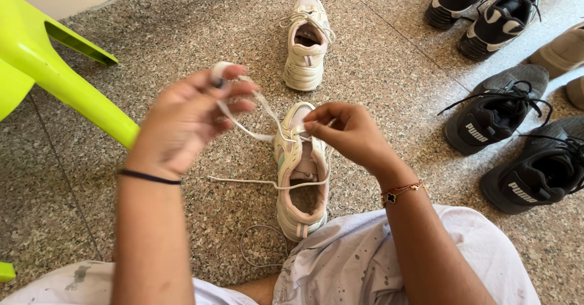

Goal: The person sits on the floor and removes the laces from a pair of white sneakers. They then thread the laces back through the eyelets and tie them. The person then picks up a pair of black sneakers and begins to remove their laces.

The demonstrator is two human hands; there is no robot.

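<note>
Your left hand (185,119) grips the white lace (255,131) and your right hand (347,133) pinches it at the near pale sneaker (299,177), lacing only begun, loose ends trailing.

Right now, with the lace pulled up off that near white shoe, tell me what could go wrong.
The left hand holds the white lace taut while the right hand pinches at the near shoe; a hard tug might tip the shoe. A loose lace end coils on the floor by the knee and could snag. The lime chair leg sits close to the left elbow.
</note>
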